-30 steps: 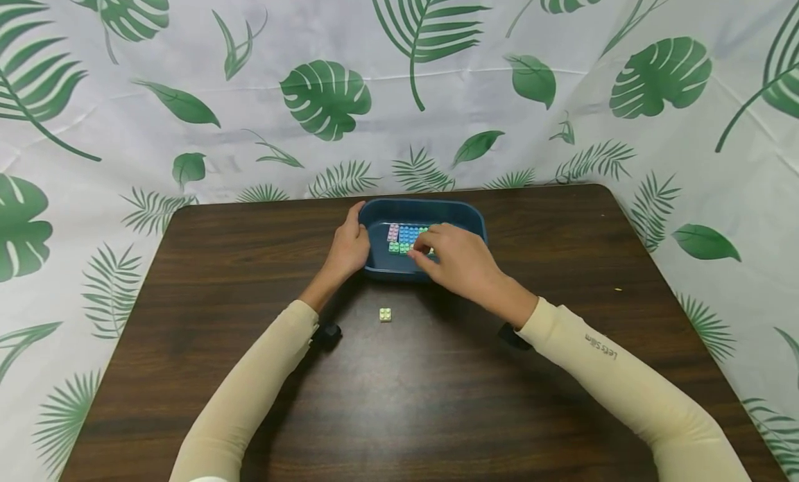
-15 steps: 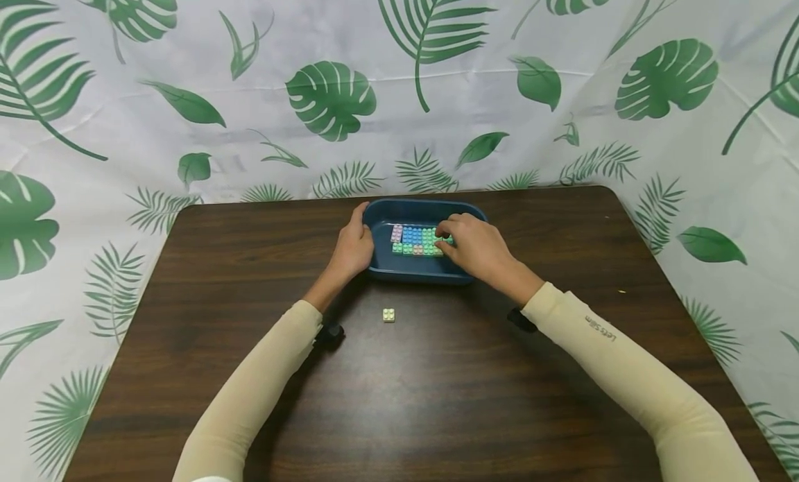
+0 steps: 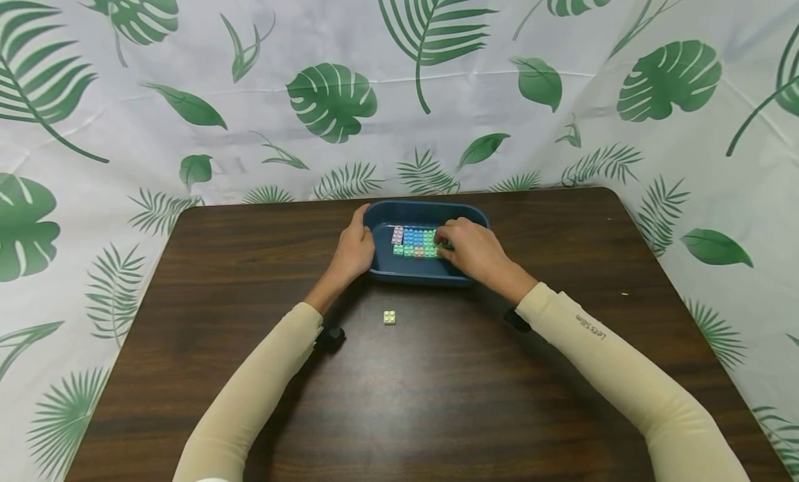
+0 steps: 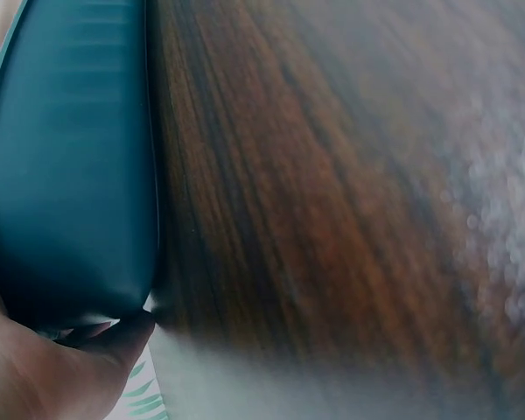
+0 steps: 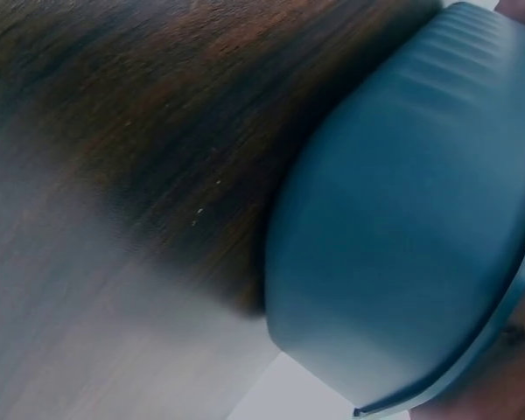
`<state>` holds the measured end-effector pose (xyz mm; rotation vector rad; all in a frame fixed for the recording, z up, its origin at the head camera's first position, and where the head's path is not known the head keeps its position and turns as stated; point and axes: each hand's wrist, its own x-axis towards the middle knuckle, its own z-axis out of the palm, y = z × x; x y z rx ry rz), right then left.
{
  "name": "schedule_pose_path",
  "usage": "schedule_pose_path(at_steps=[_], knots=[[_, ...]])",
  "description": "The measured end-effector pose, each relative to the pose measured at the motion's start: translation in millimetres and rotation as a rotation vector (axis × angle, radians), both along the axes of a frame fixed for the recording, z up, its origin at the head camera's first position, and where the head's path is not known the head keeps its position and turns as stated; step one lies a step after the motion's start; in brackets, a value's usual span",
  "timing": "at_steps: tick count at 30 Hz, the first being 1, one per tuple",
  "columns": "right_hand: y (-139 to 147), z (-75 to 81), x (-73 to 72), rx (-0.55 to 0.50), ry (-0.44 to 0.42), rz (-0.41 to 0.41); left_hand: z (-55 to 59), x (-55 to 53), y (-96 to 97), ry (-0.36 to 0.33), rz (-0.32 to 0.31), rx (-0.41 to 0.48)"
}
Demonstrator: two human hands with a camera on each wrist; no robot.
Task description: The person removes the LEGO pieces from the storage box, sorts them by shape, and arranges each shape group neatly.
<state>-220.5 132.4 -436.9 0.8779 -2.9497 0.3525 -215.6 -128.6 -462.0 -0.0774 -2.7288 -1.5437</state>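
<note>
A dark blue plastic tray (image 3: pixel 412 277) stands near the table's far edge. My left hand (image 3: pixel 354 249) grips its left end; the left wrist view shows fingers against the outer end wall. Inside the tray lies a flat block of toy building bricks (image 3: pixel 413 238) in pink, blue, green and a peach tone. My right hand (image 3: pixel 474 247) reaches over the tray's right side, thumb and fingers curled on the green bricks at the block's right end. These fingers hide part of the block. A single pale yellow brick (image 3: pixel 390 317) sits on the table in front of the tray.
The dark wood-grain table (image 3: pixel 399 399) extends towards me and to both sides. Behind it hangs a white cloth (image 3: pixel 250 142) printed with green leaves. A tiny yellowish speck (image 3: pixel 624 294) lies on the table at the right.
My right hand has moved rightward along the bricks to their right end, uncovering the middle, and its fingers have drawn closer together. The left hand still holds the tray.
</note>
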Motion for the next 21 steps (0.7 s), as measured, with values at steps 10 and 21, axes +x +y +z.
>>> schedule_pose_path(at_steps=[10, 21], knots=[[1.3, -2.2, -0.6, -0.008, 0.008, -0.002, -0.3, 0.2, -0.8, -0.005, -0.007, -0.004], [-0.8, -2.8, -2.2, 0.019, -0.029, 0.007, 0.7, 1.2, -1.0, -0.003, -0.002, -0.01]])
